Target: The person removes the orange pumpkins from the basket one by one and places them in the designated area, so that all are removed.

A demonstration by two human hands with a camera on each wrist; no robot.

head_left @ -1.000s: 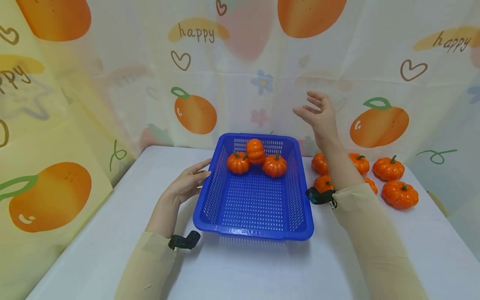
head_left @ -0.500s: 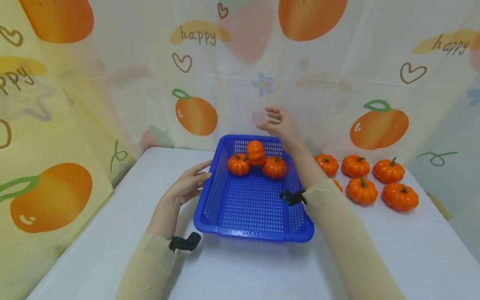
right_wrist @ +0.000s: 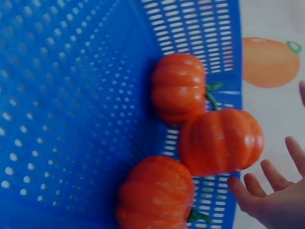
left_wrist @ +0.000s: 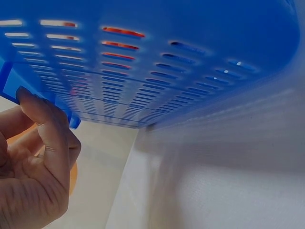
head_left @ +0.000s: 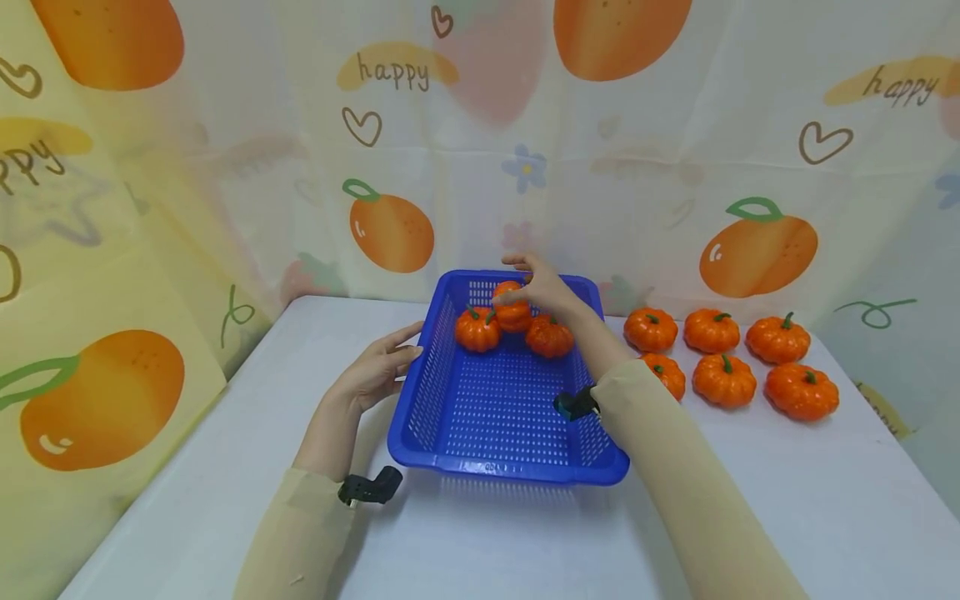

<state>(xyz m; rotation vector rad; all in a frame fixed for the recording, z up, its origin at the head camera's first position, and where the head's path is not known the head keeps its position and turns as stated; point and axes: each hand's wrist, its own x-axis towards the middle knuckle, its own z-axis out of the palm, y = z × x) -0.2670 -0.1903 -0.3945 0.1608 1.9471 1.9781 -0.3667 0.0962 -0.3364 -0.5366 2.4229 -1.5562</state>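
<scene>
Three pumpkins sit at the far end of the blue basket [head_left: 495,469]: left pumpkin [head_left: 477,333], middle pumpkin [head_left: 514,317], right pumpkin [head_left: 549,340]. The middle pumpkin lies on its side, stem toward the left pumpkin, against the far wall; whether its weight is on its neighbours or on the basket floor, cannot tell.

Right hand [head_left: 546,292]: over the far end of the basket, fingers [right_wrist: 274,176] spread apart, nothing held. Head view: thumb crosses in front of the middle pumpkin, the other fingers extend above and behind it. Right wrist view: nearest digit is just beside the middle pumpkin, at the rim; contact cannot be confirmed. The right pumpkin lies below the hand, toward the wrist; the left pumpkin is beyond the thumb tip.

Left hand [head_left: 375,367]: at the left rim of the basket, fingers bent and holding the edge, well apart from all pumpkins.

Basket stands on the white tabletop [head_left: 187,508]. To its right, six more pumpkins [head_left: 723,383] in two rows of three, stems up; the near-left one is partly covered by the right sleeve [head_left: 675,467]. Printed cloth [head_left: 465,200] hangs behind.
</scene>
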